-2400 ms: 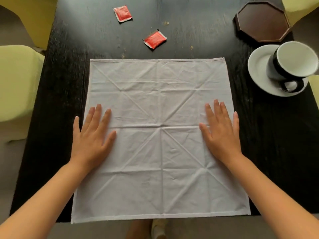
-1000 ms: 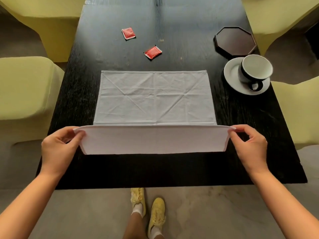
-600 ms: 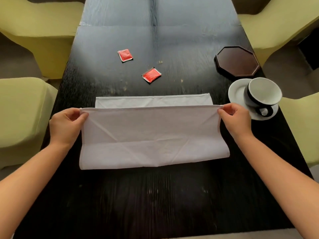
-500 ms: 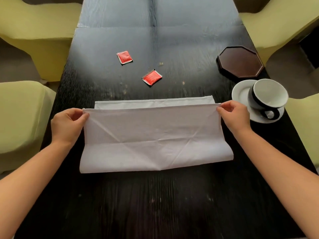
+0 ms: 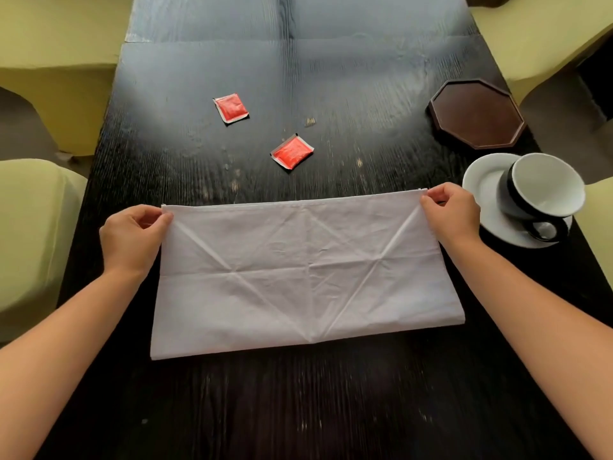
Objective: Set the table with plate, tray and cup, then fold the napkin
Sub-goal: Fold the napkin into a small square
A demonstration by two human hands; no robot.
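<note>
The white napkin (image 5: 305,277) lies folded in half on the dark table (image 5: 298,410), its fold toward me and both far edges lined up. My left hand (image 5: 132,239) pinches the far left corner. My right hand (image 5: 452,214) pinches the far right corner. At the right edge stands a white plate (image 5: 481,187) with a black-and-white cup (image 5: 544,190) on it, handle toward me. Beyond it sits a dark brown octagonal tray (image 5: 477,114).
Two red sachets (image 5: 231,107) (image 5: 292,152) lie on the table beyond the napkin. Yellow-green chairs (image 5: 30,234) stand at the left, and others at the right (image 5: 530,38). Bare table stretches between the napkin and me.
Both hands lifted the napkin's near edge and carried it forward over the far edge, so the flat square is now folded in half. The top edge has now reached the far edge.
</note>
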